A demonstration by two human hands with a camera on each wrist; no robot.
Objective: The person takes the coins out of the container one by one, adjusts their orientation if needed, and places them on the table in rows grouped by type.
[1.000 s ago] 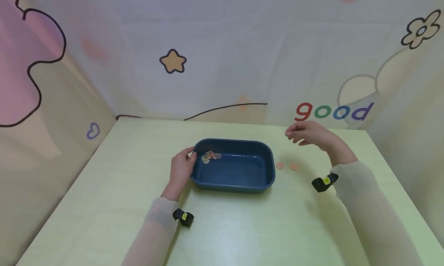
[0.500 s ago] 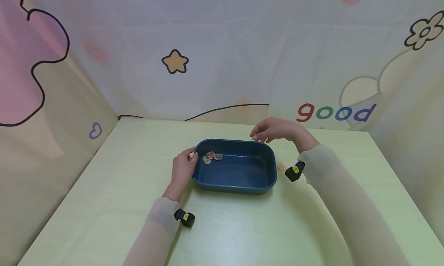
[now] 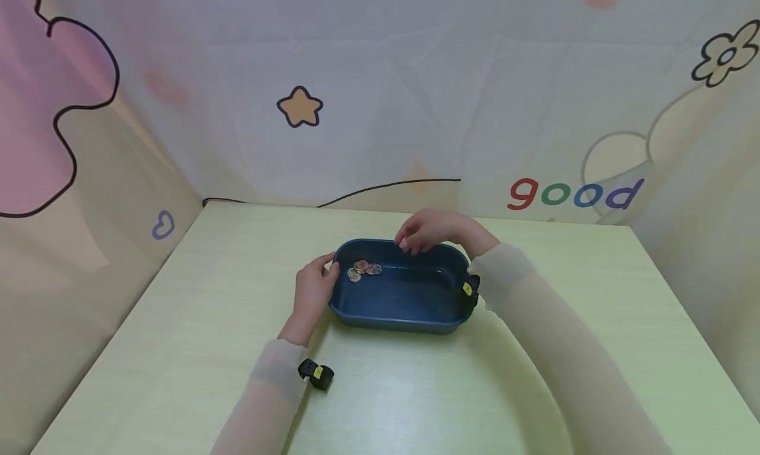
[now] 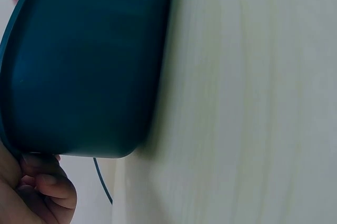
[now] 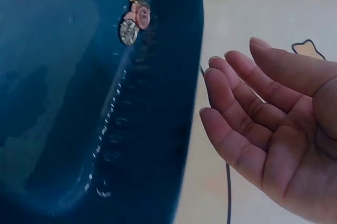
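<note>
A dark blue oblong tray (image 3: 404, 303) with a raised rim stands on the table. My left hand (image 3: 311, 287) grips its left end, thumb at the rim; in the left wrist view the fingers (image 4: 58, 190) are curled against the outside. Several small coins (image 3: 362, 268), silver and copper coloured, lie bunched at the back left inside the tray. Over the tray's back rim hovers my right hand (image 3: 436, 231), palm turned down. In the right wrist view its fingers (image 5: 239, 153) are loosely bent, thumb apart, and nothing shows between them.
The pale green table (image 3: 237, 376) extends around the tray. Printed cloth (image 3: 380, 112) hangs behind and at both sides. A black wrist camera (image 3: 472, 290) on the right sleeve covers part of the tray's right end.
My right hand has moved left, from right of the tray to over its back rim. Two flat pinkish discs seen earlier on the table are now hidden by the right arm. The left hand stays put.
</note>
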